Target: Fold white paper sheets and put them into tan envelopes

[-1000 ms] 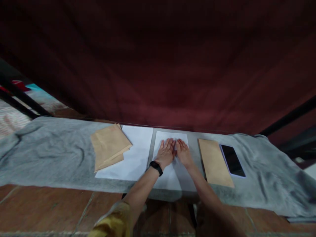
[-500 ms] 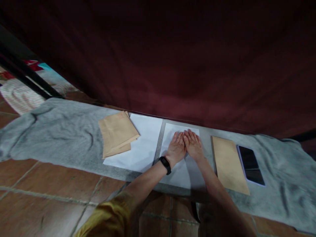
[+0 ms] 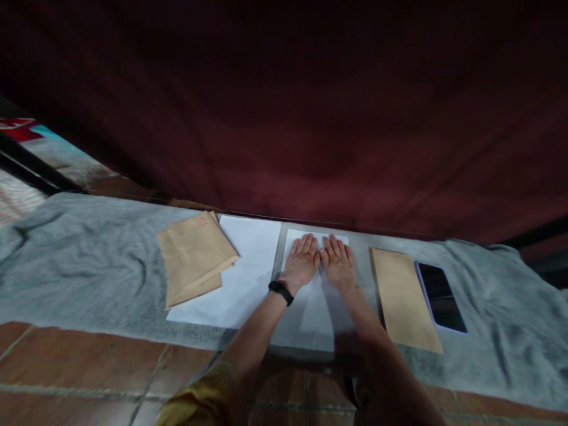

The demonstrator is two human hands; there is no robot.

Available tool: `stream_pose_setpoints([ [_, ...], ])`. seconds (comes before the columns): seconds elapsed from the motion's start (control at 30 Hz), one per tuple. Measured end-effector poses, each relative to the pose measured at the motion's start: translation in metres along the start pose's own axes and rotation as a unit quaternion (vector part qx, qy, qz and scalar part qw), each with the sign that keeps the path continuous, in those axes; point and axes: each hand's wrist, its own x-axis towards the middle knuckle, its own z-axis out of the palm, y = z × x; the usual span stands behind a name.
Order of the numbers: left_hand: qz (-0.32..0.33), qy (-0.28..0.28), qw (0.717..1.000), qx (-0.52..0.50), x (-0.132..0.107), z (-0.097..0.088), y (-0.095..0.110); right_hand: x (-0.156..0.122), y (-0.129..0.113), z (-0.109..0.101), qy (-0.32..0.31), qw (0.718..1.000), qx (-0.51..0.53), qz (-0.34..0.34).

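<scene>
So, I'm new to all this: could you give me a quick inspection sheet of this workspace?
Surface: grey cloth, wrinkled toward both ends.
Job's things: white sheet in the middle, partly in shadow.
Clutter: overlapping brown papers, partly on a second sheet, at left; brown piece and phone, screen dark, at right.
Grip: left grip (a bare hand, black wristband) palm down on the white sheet; right grip likewise, beside it.
Cables: nothing seen.
Surroundings: dark red curtain behind, tiled floor in front.
</scene>
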Motion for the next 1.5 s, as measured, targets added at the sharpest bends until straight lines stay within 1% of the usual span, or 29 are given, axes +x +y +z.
stream_pose_setpoints([
  [0.07, -0.034, 0.004, 0.999, 0.003, 0.004, 0.001, -0.004, 0.001, 0.001, 0.002, 0.01, 1.0, 0.004, 0.011],
  [0.17, -0.076, 0.012, 0.997, 0.011, 0.006, 0.003, -0.01, 0.0, 0.006, 0.004, 0.04, 0.998, 0.013, 0.052],
  [0.3, -0.106, 0.04, 0.993, 0.021, 0.003, 0.004, -0.016, -0.005, 0.017, 0.0, 0.057, 0.994, 0.019, 0.09],
  [0.4, -0.138, 0.048, 0.989, 0.035, 0.0, 0.0, -0.018, -0.008, 0.023, -0.004, 0.073, 0.991, 0.019, 0.11],
  [0.47, -0.155, 0.049, 0.986, 0.044, -0.003, -0.005, -0.017, -0.01, 0.021, -0.006, 0.095, 0.989, 0.028, 0.109],
  [0.5, -0.149, 0.051, 0.986, 0.045, -0.006, -0.008, -0.015, -0.011, 0.018, -0.006, 0.101, 0.989, 0.037, 0.101],
  [0.57, -0.099, 0.053, 0.993, 0.042, -0.014, -0.011, -0.006, -0.015, 0.005, -0.008, 0.093, 0.992, 0.06, 0.068],
  [0.63, -0.019, 0.041, 0.998, 0.033, -0.025, -0.011, 0.005, -0.023, -0.012, -0.01, 0.059, 0.995, 0.083, 0.011],
  [0.7, 0.021, 0.022, 0.999, 0.035, -0.036, -0.007, 0.014, -0.033, -0.028, -0.012, 0.026, 0.995, 0.096, -0.024],
  [0.77, 0.026, 0.003, 0.999, 0.044, -0.045, -0.003, 0.019, -0.043, -0.036, -0.013, -0.003, 0.995, 0.094, -0.028],
  [0.83, 0.014, -0.005, 0.998, 0.054, -0.05, 0.0, 0.017, -0.051, -0.036, -0.015, -0.012, 0.996, 0.082, -0.021],
  [0.97, -0.014, 0.009, 0.998, 0.066, -0.055, -0.003, 0.005, -0.062, -0.018, -0.014, 0.031, 0.998, 0.05, -0.03],
  [1.07, -0.027, 0.022, 0.997, 0.073, -0.061, -0.006, -0.002, -0.066, -0.001, -0.014, 0.06, 0.998, 0.026, -0.015],
  [1.17, -0.037, 0.037, 0.996, 0.077, -0.071, -0.009, -0.005, -0.073, 0.012, -0.016, 0.082, 0.996, 0.015, 0.011],
  [1.23, -0.03, 0.053, 0.995, 0.079, -0.079, -0.012, -0.002, -0.082, 0.014, -0.019, 0.095, 0.995, 0.022, 0.014],
  [1.33, 0.014, 0.067, 0.995, 0.077, -0.097, -0.014, 0.009, -0.103, 0.004, -0.024, 0.093, 0.994, 0.058, -0.025],
  [1.43, 0.071, 0.049, 0.993, 0.078, -0.118, -0.01, 0.023, -0.129, -0.016, -0.027, 0.084, 0.988, 0.095, -0.093],
  [1.5, 0.099, 0.036, 0.991, 0.085, -0.129, -0.007, 0.029, -0.143, -0.026, -0.027, 0.086, 0.983, 0.099, -0.13],
])
